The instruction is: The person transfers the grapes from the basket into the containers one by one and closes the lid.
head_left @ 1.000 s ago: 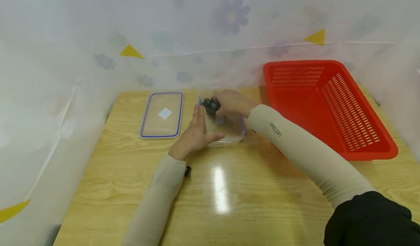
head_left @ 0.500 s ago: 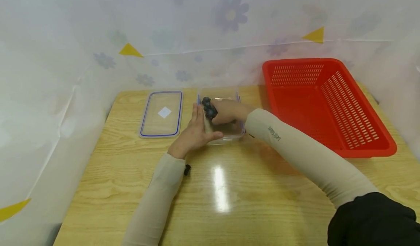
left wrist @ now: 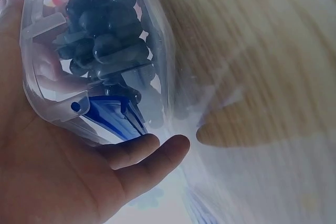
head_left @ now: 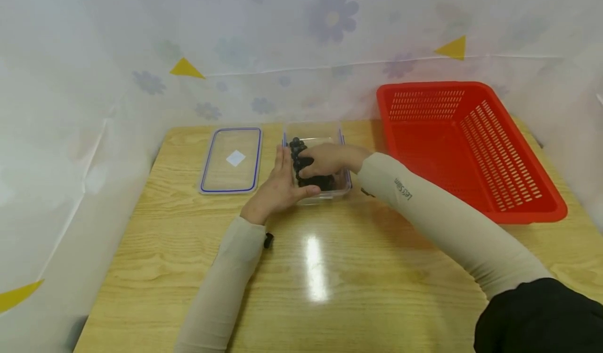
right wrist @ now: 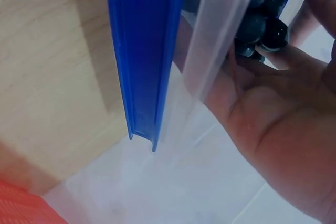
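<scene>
A clear plastic food box (head_left: 346, 183) with blue clips stands at the far middle of the table. Inside it lies a bunch of dark grapes (head_left: 296, 146), pressed along the left wall. My right hand (head_left: 327, 159) reaches in from the right, its fingers and thumb around part of the bunch. My left hand (head_left: 275, 188) rests along the box's left side with straight fingers, the thumb at the front rim. Through the clear wall, the left wrist view shows the grapes (left wrist: 107, 30) piled up. A blue clip (right wrist: 147, 51) hangs down beside my right palm in the right wrist view.
The box's clear lid (head_left: 233, 177), edged with a blue seal, lies flat to the left. At the right stands a large red plastic basket (head_left: 471, 211) with slotted walls. A flowered white sheet (head_left: 282, 39) hangs behind the table.
My right hand has brought the grapes down into the box, and more of the bunch now shows along the left wall and front. The left hand has stayed at the box's side.
</scene>
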The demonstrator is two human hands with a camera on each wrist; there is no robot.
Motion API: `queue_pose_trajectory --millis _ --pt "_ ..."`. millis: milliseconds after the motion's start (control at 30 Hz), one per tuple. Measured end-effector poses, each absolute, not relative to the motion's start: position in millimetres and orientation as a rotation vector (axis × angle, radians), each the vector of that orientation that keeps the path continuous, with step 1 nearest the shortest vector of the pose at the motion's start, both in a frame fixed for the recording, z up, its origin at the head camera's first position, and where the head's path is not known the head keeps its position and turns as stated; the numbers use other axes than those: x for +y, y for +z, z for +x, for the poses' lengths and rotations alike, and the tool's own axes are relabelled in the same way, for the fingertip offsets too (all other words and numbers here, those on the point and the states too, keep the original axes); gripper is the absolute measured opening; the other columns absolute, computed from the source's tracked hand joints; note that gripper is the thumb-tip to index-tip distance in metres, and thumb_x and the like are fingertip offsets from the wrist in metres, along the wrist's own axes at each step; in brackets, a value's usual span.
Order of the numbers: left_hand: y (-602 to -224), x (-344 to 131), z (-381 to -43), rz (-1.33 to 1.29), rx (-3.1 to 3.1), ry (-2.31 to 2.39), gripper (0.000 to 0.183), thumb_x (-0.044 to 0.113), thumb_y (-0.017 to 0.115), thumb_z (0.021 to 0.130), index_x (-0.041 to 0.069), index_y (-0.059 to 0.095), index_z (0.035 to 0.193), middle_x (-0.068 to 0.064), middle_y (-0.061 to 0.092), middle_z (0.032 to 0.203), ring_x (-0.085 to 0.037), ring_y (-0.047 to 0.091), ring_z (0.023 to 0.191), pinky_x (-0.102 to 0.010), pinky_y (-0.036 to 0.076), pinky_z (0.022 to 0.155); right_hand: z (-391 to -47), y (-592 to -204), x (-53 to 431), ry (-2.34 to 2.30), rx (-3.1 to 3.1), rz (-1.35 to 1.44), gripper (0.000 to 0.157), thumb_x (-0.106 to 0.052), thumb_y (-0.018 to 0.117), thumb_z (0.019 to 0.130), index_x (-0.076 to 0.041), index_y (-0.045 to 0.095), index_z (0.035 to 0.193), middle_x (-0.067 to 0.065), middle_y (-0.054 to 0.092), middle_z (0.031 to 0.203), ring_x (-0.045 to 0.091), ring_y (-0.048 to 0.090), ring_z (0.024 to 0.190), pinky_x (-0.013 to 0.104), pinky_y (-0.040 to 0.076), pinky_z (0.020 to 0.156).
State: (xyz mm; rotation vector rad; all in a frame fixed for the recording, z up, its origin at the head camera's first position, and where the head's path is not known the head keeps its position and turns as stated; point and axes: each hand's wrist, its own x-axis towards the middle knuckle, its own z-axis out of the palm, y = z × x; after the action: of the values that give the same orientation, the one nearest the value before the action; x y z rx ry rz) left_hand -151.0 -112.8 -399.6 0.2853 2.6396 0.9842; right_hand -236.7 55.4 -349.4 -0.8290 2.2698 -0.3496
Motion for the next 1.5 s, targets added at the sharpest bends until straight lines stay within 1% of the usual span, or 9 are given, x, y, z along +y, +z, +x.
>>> queue_pose_trajectory --millis 133,300,667,867,1000,1167,1267,1400,1500 --pt "-399.0 -113.1 -150.9 0.285 2.651 0.973 0.127 0.067 0.066 0.087 0.007 -0.021 0.157 -0.007 -0.036 0.159 -0.037 -0.003 0.151 -0.051 0.019 0.119 -233.8 -342.0 53.8 -0.32 2.338 -0.884 0.063 -0.036 0.055 0.105 -0.005 0.036 0.157 0.015 0.037 0.158 0.034 0.033 0.145 0.052 0.026 0.118" --pt "-399.2 -113.0 -151.6 0.297 2.66 0.972 0.126 0.067 0.066 0.087 0.007 -0.02 0.158 -0.007 -0.036 0.159 -0.034 -0.004 0.151 -0.048 0.02 0.12 -231.3 -331.9 52.6 -0.329 2.47 -0.912 0.054 -0.032 0.056 0.105 -0.004 0.047 0.15 0.015 0.048 0.151 0.034 0.042 0.139 0.051 0.033 0.114" --pt "-396.8 -113.0 -150.8 0.279 2.657 0.981 0.125 0.066 0.066 0.088 0.014 -0.024 0.156 -0.003 -0.037 0.158 -0.033 -0.003 0.151 -0.048 0.019 0.12 -227.1 -319.0 56.2 -0.284 2.448 -0.81 0.062 -0.032 0.053 0.106 0.0 0.034 0.156 0.017 0.037 0.158 0.035 0.036 0.143 0.053 0.028 0.117" --pt "-396.6 -112.7 -152.4 0.287 2.652 1.005 0.121 0.066 0.063 0.09 0.018 -0.027 0.155 -0.003 -0.037 0.158 -0.035 -0.003 0.151 -0.049 0.017 0.12 -234.4 -309.6 60.9 -0.354 2.528 -0.85 0.055 -0.028 0.051 0.106 0.001 0.041 0.152 0.019 0.044 0.153 0.037 0.042 0.139 0.052 0.032 0.115" --pt "-397.0 -114.2 -151.5 0.294 2.643 1.019 0.115 0.068 0.057 0.092 0.019 -0.026 0.155 -0.003 -0.036 0.158 -0.036 -0.002 0.151 -0.05 0.018 0.12 -239.6 -300.0 63.3 -0.39 2.551 -0.816 0.053 -0.029 0.049 0.106 -0.001 0.043 0.151 0.018 0.044 0.154 0.037 0.04 0.14 0.052 0.03 0.116" --pt "-395.7 -122.4 -151.5 0.252 2.67 1.09 0.104 0.065 0.055 0.095 0.025 -0.017 0.16 -0.005 -0.031 0.161 -0.043 0.009 0.15 -0.058 0.026 0.115 -244.4 -287.2 65.5 -0.447 2.58 -0.769 0.051 -0.03 0.048 0.106 -0.003 0.045 0.15 0.017 0.045 0.153 0.038 0.042 0.138 0.052 0.032 0.114" --pt "-391.4 -137.4 -152.7 0.186 2.731 1.09 0.096 0.061 0.054 0.098 0.026 -0.007 0.163 -0.006 -0.025 0.164 -0.044 0.012 0.149 -0.061 0.025 0.115 -245.3 -281.6 63.6 -0.483 2.589 -0.776 0.051 -0.03 0.047 0.106 -0.004 0.046 0.149 0.016 0.046 0.152 0.036 0.045 0.136 0.051 0.035 0.112" --pt "-387.9 -168.7 -156.0 0.121 2.836 1.039 0.086 0.055 0.051 0.102 0.019 0.004 0.165 -0.011 -0.012 0.168 -0.042 0.009 0.15 -0.061 0.019 0.117 -243.5 -278.8 56.2 -0.526 2.594 -0.782 0.05 -0.028 0.046 0.105 -0.004 0.046 0.149 0.017 0.049 0.149 0.034 0.048 0.133 0.05 0.038 0.11" --pt "-387.7 -194.6 -158.5 0.098 2.894 1.045 0.078 0.047 0.051 0.105 0.014 0.012 0.164 -0.016 0.0 0.168 -0.042 0.012 0.15 -0.061 0.02 0.117 -240.6 -281.9 47.0 -0.601 2.577 -0.77 0.05 -0.028 0.045 0.106 -0.005 0.044 0.151 0.017 0.049 0.149 0.033 0.048 0.133 0.049 0.039 0.109"
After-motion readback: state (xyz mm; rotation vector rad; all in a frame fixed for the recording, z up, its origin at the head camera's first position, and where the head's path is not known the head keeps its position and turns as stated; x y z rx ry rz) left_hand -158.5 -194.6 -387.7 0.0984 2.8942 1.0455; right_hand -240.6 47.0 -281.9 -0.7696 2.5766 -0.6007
